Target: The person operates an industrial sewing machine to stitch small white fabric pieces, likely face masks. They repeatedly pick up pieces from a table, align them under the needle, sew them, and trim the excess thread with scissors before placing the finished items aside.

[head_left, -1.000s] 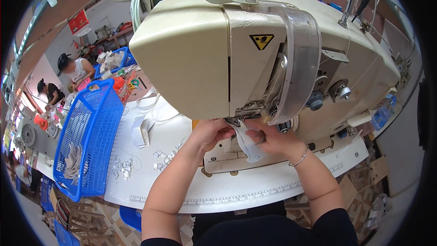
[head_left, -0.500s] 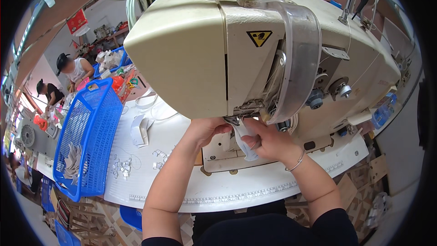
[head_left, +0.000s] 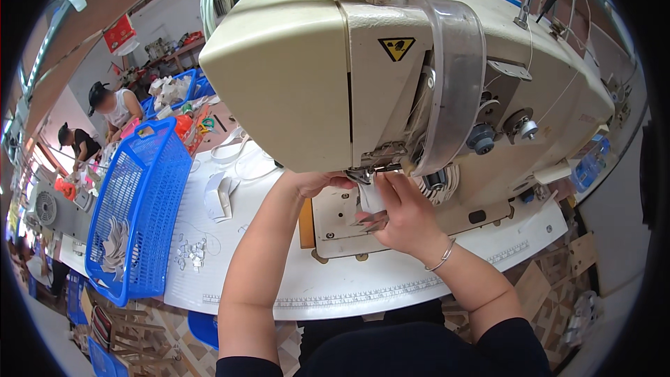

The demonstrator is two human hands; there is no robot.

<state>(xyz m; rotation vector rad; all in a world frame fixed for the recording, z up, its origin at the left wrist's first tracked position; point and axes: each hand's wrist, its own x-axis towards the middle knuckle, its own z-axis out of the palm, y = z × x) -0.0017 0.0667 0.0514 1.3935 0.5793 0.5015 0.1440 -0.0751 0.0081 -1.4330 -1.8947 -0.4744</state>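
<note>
The step in hand looks like holding a white piece [head_left: 372,199] in place at the needle of a sewing machine [head_left: 279,98]. The piece lies between the two hands, its upper end beneath the presser foot [head_left: 359,174]. The right hand [head_left: 408,220] seems to pinch its near side, fingers bent; the left hand [head_left: 314,183] has its fingertips just beside the foot, though whether that grip pinches cloth cannot be told. The next move would call for an even, light hold, the cloth flat and fingertips clear of the needle.

Counted: one machine and one piece at the grip. Left of the left grip, on the bench [head_left: 300,293], lie one folded white piece [head_left: 218,195] and one cluster of small shiny bits [head_left: 190,255], too small to number. Further left stands one large blue basket [head_left: 150,202], holding a heap of pale pieces [head_left: 115,246] too overlapped to count. Right of the right grip, the machine's face carries two dials, one grey [head_left: 481,138], one silver [head_left: 528,129]. One bracelet [head_left: 441,257] circles the right wrist.
</note>
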